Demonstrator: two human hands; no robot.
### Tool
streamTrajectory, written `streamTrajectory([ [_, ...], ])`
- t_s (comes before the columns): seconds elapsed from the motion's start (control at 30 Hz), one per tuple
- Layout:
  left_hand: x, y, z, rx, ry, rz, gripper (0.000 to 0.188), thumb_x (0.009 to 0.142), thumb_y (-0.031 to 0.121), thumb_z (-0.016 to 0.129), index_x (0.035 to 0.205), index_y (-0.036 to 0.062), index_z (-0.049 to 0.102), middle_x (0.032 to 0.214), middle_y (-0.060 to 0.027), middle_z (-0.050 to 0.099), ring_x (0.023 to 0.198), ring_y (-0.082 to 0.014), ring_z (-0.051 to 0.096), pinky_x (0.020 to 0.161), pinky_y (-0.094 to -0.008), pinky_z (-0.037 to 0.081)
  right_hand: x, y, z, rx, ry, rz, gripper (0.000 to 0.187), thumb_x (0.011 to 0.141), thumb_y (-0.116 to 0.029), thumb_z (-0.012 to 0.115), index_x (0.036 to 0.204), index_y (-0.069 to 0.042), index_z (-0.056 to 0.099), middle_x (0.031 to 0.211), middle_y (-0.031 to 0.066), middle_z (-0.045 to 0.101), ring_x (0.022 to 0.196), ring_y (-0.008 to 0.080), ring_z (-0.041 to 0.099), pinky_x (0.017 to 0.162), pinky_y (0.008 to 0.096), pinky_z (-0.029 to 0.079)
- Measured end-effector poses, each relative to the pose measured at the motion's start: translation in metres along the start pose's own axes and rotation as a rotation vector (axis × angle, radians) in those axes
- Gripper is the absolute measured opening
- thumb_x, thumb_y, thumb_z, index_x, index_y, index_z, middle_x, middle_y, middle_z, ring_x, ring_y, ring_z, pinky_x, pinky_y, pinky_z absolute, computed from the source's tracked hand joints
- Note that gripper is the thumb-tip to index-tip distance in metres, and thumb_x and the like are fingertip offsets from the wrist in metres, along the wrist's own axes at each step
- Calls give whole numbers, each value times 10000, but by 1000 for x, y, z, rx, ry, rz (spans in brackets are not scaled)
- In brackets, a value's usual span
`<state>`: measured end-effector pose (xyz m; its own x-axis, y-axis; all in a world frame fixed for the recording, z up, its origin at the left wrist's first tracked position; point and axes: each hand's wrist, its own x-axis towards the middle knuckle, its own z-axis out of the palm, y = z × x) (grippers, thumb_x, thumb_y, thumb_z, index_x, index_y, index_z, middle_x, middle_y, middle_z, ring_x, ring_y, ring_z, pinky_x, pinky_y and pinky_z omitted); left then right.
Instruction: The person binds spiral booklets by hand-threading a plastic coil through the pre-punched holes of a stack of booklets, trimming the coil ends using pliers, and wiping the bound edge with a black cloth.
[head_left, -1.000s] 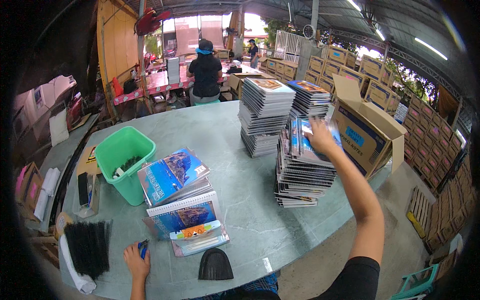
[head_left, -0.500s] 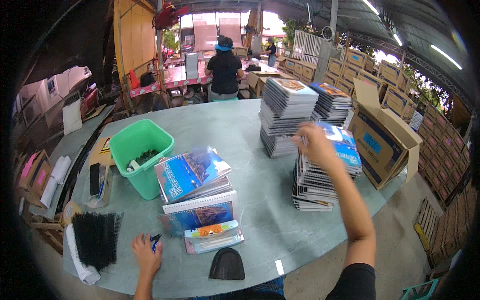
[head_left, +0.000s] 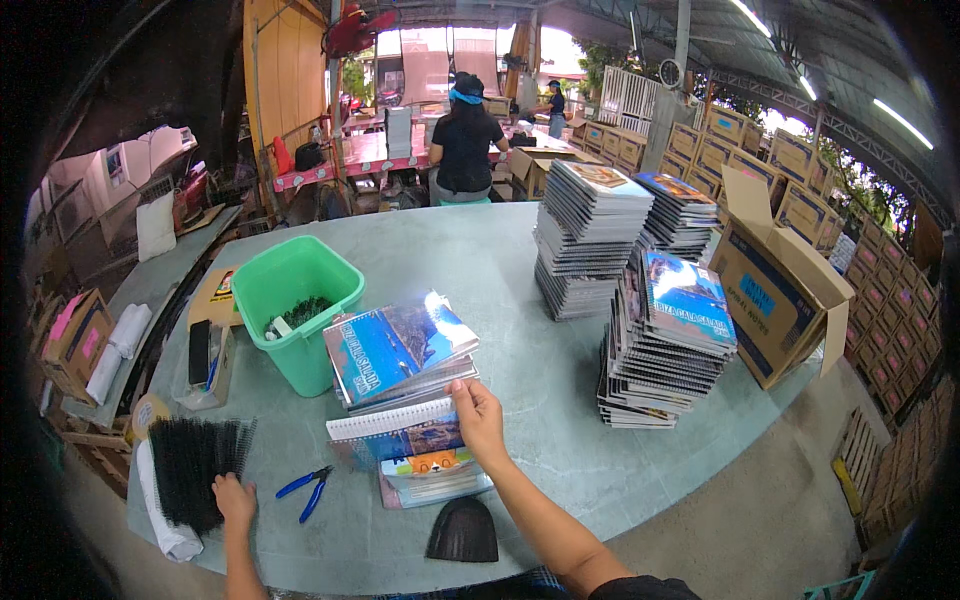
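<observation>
1. The unbound notebook [head_left: 395, 430] is at the lower centre of the frame; its punched white edge looks up, and its printed cover faces the lower edge.
2. Its long axis, as far as it shows, goes from left to right, with the right end slightly higher.
3. The right hand [head_left: 480, 425] grips the right end of this notebook between thumb and fingers.
4. The left hand [head_left: 235, 502] is at the lower left, with its fingers at the black spiral coils [head_left: 190, 465]; whether it grips any coil, I cannot tell. The coils run mostly from top to bottom.
5. Between the 2 hands lie the blue-handled pliers [head_left: 314, 484], their tip to the upper right.
6. Just below the notebook, the pouch with an animal picture [head_left: 430, 468] is partly covered.
7. Directly above is a notebook pile [head_left: 405, 350], and left of it, the green bin [head_left: 300, 355].
8. At the right of the frame, 3 tall notebook stacks [head_left: 665, 370] stand before an open carton [head_left: 765, 300].
</observation>
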<state>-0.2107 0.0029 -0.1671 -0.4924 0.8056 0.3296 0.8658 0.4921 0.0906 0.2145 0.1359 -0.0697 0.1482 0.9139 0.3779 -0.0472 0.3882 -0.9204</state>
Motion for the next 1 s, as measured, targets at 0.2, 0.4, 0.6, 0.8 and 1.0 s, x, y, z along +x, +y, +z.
streamTrajectory([
  [0.2, 19, 13, 5, 79, -16, 25, 243, 770, 119, 603, 929, -53, 538, 983, -219, 559, 822, -367, 596, 724, -413, 491, -6, 2, -9, -59, 22, -23, 304, 903, -245, 571, 700, -19, 584, 620, -52, 498, 592, 30, 402, 520, 211, 324],
  [0.4, 46, -8, 3, 126, 27, 68, 251, 853, 179, 492, 963, -46, 501, 856, -229, 595, 746, -381, 615, 627, -443, 489, 0, -11, -25, -88, 79, -61, 391, 881, -266, 604, 586, -27, 510, 538, -41, 429, 553, 37, 362, 477, 232, 300],
  [0.6, 32, 21, -45, -606, 273, -166, 203, 947, 195, 402, 981, -1, 438, 793, -249, 562, 716, -429, 548, 636, -424, 440, 3, -21, -36, -228, 76, -145, 306, 861, -236, 618, 644, -38, 533, 627, 5, 504, 595, 102, 451, 536, 259, 349],
  [0.8, 9, 36, -97, -705, 388, 35, 135, 853, 59, 542, 977, 8, 554, 887, -73, 525, 748, -149, 501, 676, -270, 426, -11, -95, -2, -590, -315, -739, 216, 795, -238, 640, 861, -35, 605, 876, 111, 604, 854, 279, 566, 729, 373, 444],
  [1.0, -21, 80, -119, -446, 492, 466, 229, 732, -65, 561, 948, 9, 561, 923, -98, 513, 711, -170, 499, 585, -250, 435, -20, -56, 49, -962, -641, -613, 226, 768, -220, 631, 913, -47, 609, 856, 133, 628, 865, 301, 601, 714, 407, 467],
])
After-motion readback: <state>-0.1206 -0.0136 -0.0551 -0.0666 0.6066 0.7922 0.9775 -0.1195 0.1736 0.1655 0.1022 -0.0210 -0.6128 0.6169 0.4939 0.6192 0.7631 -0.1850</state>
